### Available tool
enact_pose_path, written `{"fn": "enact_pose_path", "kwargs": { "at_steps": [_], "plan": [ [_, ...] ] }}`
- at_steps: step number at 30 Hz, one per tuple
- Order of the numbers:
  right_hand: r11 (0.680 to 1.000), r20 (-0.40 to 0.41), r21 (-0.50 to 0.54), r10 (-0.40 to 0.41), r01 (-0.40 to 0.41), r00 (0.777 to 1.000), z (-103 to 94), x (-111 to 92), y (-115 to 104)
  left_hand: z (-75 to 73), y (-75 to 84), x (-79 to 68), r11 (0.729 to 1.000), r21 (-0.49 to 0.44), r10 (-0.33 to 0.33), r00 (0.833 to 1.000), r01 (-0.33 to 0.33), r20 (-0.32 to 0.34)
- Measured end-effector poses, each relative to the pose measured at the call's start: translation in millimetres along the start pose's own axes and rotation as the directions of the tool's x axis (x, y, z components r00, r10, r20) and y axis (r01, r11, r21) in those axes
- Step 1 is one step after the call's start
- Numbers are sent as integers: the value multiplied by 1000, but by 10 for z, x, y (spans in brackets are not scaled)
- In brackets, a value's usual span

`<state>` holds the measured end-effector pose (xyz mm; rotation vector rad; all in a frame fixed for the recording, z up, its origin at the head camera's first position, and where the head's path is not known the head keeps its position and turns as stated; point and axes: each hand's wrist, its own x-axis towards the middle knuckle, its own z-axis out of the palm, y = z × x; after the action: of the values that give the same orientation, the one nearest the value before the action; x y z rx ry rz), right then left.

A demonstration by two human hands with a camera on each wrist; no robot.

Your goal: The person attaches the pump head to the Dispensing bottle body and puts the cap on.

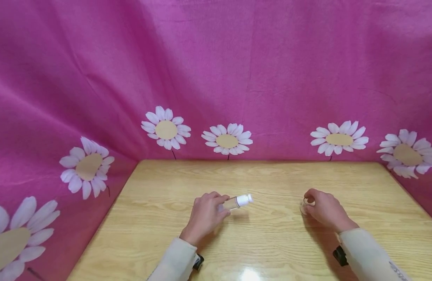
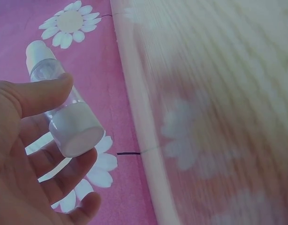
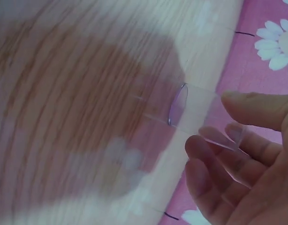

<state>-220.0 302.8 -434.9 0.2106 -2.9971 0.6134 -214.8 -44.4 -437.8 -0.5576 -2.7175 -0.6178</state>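
My left hand (image 1: 205, 214) holds a small clear bottle with a white pump top (image 1: 243, 200), tilted so that the top points right over the wooden table. In the left wrist view the thumb presses across the bottle (image 2: 77, 127), with fingers behind it and its wide white base facing the camera. My right hand (image 1: 326, 210), well to the right, pinches a clear see-through cap (image 3: 198, 108) between thumb and fingers. Its rounded open end faces away from the palm, close over the table. In the head view the fingers partly hide this cap (image 1: 302, 207).
The light wooden table (image 1: 265, 242) spreads under both hands and bears a bright glare spot near its front. A pink cloth (image 1: 279, 70) printed with white daisies hangs behind it and along both sides.
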Motion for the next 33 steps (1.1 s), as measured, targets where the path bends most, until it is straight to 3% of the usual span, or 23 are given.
{"fn": "enact_pose_path", "kwargs": {
  "at_steps": [12,21,24,27,30,33],
  "plan": [
    [994,141,105,17,-32,990,2,53,43,-56,-21,7,1000,-9,-2,1000,2,6],
    [991,146,118,37,-54,989,28,38,75,-114,-24,55,1000,11,-2,1000,1,7],
    [992,98,124,28,-40,995,42,35,87,-127,-30,64,1000,-8,-5,1000,5,18],
    [990,-7,138,-2,3,1000,59,17,60,-124,-47,60,1000,-29,-10,999,11,32],
    [986,-145,151,-43,65,989,78,9,36,-106,-64,41,999,-28,-14,999,15,32],
    [978,-228,178,-71,113,971,91,6,1,-92,-72,-2,999,-26,-31,999,31,31]
  ]
}}
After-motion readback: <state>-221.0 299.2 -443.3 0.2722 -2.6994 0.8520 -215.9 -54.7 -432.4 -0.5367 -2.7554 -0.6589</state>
